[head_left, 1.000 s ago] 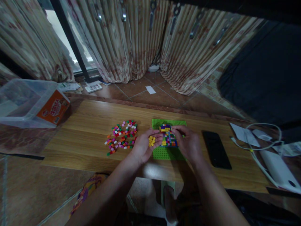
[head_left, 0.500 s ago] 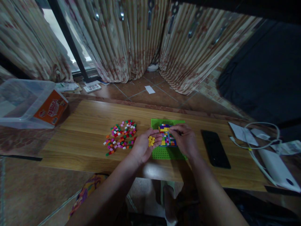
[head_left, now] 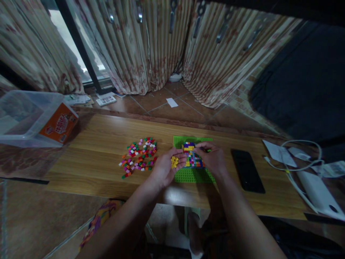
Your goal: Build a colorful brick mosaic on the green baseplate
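My left hand (head_left: 165, 168) lies palm up, cupping several small yellow bricks (head_left: 174, 162). Its fingertips reach the left edge of a multicoloured brick build (head_left: 193, 160), which sits on a green baseplate (head_left: 185, 176). Over the build's upper right part, my right hand (head_left: 212, 158) is closed in a pinch, thumb and index finger together beside a row of yellow bricks. Whatever lies between those fingertips is too small to make out. The right hand covers the right side of the build and part of the baseplate.
Loose coloured bricks (head_left: 138, 154) are spread on the wooden table (head_left: 88, 158) left of my hands. A black phone (head_left: 247, 171) lies to the right, with a white cable (head_left: 296, 183) and a white device (head_left: 319, 192) beyond. A clear plastic bin (head_left: 32, 118) stands far left.
Almost nothing differs. Both hands stay at the build, and the right fingertips have shifted very slightly. The yellow bricks are still in my left palm.
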`<state>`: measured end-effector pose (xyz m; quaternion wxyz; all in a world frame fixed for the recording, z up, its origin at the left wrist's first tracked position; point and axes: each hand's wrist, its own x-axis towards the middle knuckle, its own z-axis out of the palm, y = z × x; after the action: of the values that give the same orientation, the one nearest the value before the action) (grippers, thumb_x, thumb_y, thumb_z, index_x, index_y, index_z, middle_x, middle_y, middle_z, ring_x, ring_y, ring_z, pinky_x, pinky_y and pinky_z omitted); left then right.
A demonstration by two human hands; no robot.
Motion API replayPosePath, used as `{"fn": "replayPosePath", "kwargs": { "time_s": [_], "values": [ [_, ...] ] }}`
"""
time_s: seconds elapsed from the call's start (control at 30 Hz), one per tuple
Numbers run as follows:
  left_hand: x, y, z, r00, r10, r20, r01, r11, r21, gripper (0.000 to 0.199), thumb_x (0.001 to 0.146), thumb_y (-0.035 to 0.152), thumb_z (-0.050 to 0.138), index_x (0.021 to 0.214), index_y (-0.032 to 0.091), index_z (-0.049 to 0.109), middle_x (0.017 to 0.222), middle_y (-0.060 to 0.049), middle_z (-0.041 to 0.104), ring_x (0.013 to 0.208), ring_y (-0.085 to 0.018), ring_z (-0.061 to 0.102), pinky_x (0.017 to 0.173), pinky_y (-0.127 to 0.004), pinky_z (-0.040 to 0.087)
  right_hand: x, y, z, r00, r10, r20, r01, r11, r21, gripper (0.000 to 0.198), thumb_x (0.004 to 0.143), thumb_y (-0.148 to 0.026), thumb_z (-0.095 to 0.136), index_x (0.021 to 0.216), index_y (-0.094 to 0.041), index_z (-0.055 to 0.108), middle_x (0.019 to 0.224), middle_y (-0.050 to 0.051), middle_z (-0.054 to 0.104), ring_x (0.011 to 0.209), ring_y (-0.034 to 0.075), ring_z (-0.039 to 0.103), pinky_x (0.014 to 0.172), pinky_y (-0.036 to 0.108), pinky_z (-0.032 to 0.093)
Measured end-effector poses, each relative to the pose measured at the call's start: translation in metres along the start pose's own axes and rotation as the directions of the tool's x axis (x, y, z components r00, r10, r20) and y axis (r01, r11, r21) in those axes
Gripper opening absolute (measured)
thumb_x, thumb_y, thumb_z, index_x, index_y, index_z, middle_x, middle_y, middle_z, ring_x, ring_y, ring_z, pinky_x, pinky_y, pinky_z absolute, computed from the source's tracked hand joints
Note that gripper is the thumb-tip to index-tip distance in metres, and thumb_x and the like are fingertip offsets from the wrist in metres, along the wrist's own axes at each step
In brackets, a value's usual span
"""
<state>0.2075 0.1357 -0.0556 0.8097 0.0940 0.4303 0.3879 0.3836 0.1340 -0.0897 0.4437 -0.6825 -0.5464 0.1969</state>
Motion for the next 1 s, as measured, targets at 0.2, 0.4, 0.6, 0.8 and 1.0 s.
{"fn": "replayPosePath", "kwargs": {
  "time_s": [0.2,0.4,0.6,0.8,1.0],
  "values": [
    [0.0,-0.002,0.001,1.0,-0.01,0.0,0.01,1.0,-0.005,0.029,0.095,0.024,0.044,0.08,0.008,0.064,0.07,-0.01,0.067,0.058,-0.011,0.063,0.06,-0.022,0.053,-0.001,-0.001,0.002,1.0,0.005,0.02,-0.005,1.0,0.006,0.016,0.07,-0.036,0.07,0.069,-0.02,0.071,0.076,0.004,0.065,0.071,0.018,0.058,0.07,0.033,0.045],
    [-0.003,0.003,-0.002,0.998,0.012,0.056,-0.009,0.999,-0.052,0.035,0.095,0.034,0.043,0.085,0.009,0.064,0.078,-0.013,0.069,0.066,-0.015,0.066,0.065,-0.025,0.056,-0.002,-0.005,-0.003,1.0,-0.008,0.013,0.008,1.0,0.025,0.015,0.073,-0.035,0.07,0.071,-0.021,0.071,0.077,0.003,0.066,0.074,0.019,0.059,0.072,0.035,0.046],
    [-0.006,0.007,-0.002,0.993,0.011,0.118,0.004,0.992,-0.125,0.044,0.095,0.044,0.041,0.088,0.007,0.064,0.086,-0.016,0.069,0.075,-0.018,0.067,0.069,-0.028,0.054,-0.02,-0.037,-0.008,0.958,-0.262,0.118,0.25,0.962,0.113,0.01,0.086,-0.026,0.062,0.086,-0.024,0.072,0.094,0.003,0.066,0.091,0.019,0.062,0.083,0.035,0.048],
    [-0.006,0.008,-0.004,0.972,-0.026,0.235,0.072,0.979,-0.188,0.046,0.096,0.045,0.04,0.087,0.007,0.064,0.081,-0.012,0.065,0.067,-0.013,0.06,0.062,-0.023,0.049,-0.034,-0.055,-0.004,0.803,-0.448,0.394,0.521,0.848,-0.097,0.022,0.092,-0.019,0.055,0.107,-0.026,0.069,0.109,0.006,0.065,0.105,0.022,0.055,0.095,0.043,0.042],
    [-0.006,0.009,-0.005,0.961,-0.068,0.269,0.121,0.976,-0.183,0.048,0.096,0.044,0.039,0.087,0.006,0.066,0.079,-0.012,0.065,0.067,-0.014,0.059,0.063,-0.023,0.048,-0.033,-0.054,0.0,0.79,-0.459,0.408,0.567,0.8,-0.199,0.016,0.092,-0.02,0.056,0.099,-0.022,0.07,0.104,0.006,0.066,0.097,0.022,0.054,0.089,0.041,0.044]
  ]
}}
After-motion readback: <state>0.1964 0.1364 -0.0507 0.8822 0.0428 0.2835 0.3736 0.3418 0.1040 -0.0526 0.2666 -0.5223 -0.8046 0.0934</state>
